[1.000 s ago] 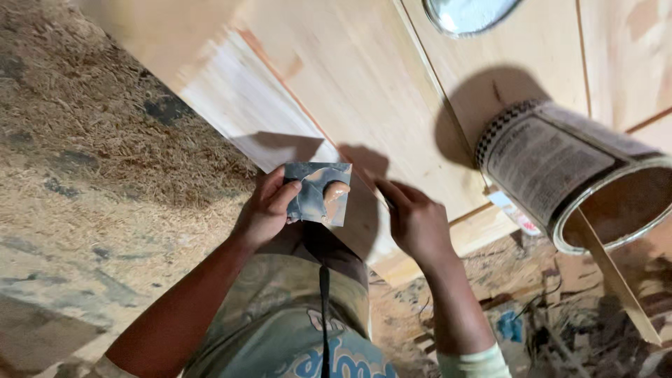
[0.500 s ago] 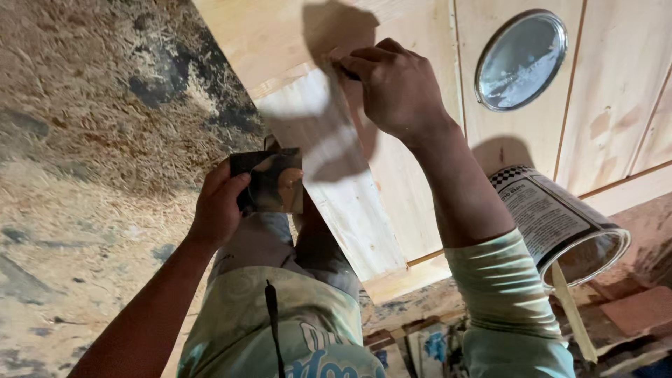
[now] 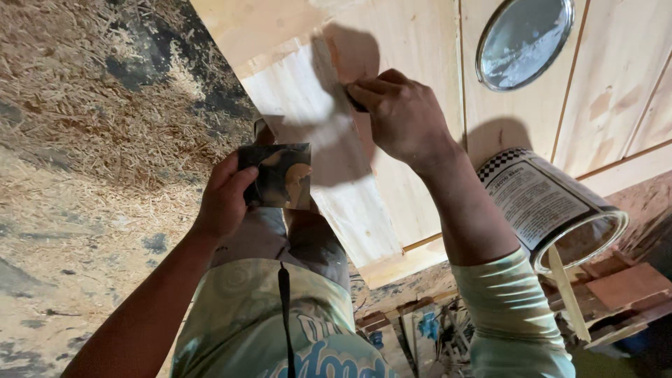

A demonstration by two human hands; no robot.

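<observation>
Spreading filler over the pale wooden panel [image 3: 364, 210]: right hand [image 3: 406, 115] clenched on a small tool, too hidden to name, pressed to the board. Left hand [image 3: 224, 199] grasping a dark square pad [image 3: 278, 175] just off the panel's near edge. Next move, by judgement, calls for steady pressure along the whitish streak [image 3: 297, 98]

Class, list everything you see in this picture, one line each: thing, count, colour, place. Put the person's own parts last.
Wooden panel: one, pale, top centre to right.
Round lid: one, silvery, lying on the panel, top right.
Open can: one, printed label, at the panel's right edge.
Stick: one, pale wood, leaning out of the can.
Wood shavings: many, tan, on the floor at left.
Small dark square sheet: one, smeared, left of centre.
Left hand: holds the dark sheet.
Right hand: closed on something small and dark, pressed to the panel.
</observation>
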